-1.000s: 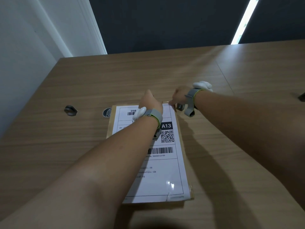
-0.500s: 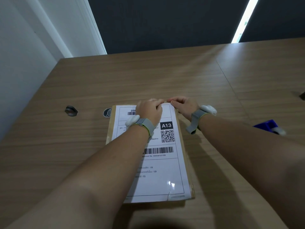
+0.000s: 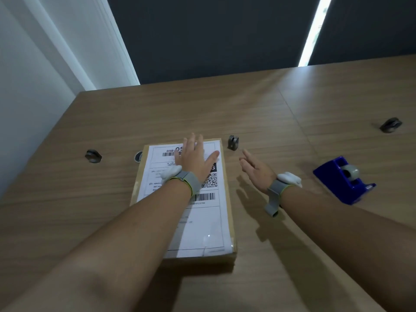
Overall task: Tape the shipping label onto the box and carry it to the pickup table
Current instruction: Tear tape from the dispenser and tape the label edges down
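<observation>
Label (image 3: 202,226) paper lies under the left hand (image 3: 193,161), which presses flat on its far end, palm down, fingers straight and spread, thumb stretched out to the right towards the far right corner. That hand is open and grips nothing. Its forearm runs back across the sheet to the near left, with a grey wristband (image 3: 190,182) carrying a white lump at the wrist.

The right hand (image 3: 254,170) is open too, fingers straight and pointing forward and a little left, holding nothing. It sits just beside the right edge of the box (image 3: 230,210), apart from it, and its shadow falls on the wood a little nearer than the hand, so it looks raised off the desk (image 3: 202,113). It wears a like band (image 3: 278,191) with a loose strap end hanging down.

The box is flat brown cardboard, lying near the middle of the desk, with the label covering almost all of its top.

The left hand and arm hide much of the print: the big heading, part of a black square and the left ends of the lower lines. The small text is too blurred to read. A glossy patch shows at the near right corner of the sheet.

A round dark thing (image 3: 137,156) peeks out behind the far left corner of the box, mostly hidden. Small grey fittings sit on the desk at left (image 3: 92,156), just beyond the right hand (image 3: 233,142) and far right (image 3: 391,125). A blue tape dispenser (image 3: 342,181) stands to the right of the right wrist
</observation>
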Demonstrator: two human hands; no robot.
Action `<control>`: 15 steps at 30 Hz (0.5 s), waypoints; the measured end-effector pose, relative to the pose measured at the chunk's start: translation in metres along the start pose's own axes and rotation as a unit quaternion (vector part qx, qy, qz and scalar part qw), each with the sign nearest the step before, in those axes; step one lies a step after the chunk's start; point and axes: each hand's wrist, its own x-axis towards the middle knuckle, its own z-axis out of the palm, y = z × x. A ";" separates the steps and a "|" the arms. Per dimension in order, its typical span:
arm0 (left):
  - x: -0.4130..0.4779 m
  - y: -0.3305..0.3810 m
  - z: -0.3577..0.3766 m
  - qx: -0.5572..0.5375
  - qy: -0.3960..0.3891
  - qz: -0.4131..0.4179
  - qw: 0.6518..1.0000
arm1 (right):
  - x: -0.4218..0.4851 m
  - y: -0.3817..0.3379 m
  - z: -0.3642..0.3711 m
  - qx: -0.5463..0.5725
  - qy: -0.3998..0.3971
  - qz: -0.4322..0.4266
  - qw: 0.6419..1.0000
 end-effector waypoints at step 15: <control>-0.031 0.233 0.078 0.037 -0.134 0.243 0.960 | -0.072 0.101 -0.206 -0.039 0.155 0.140 0.977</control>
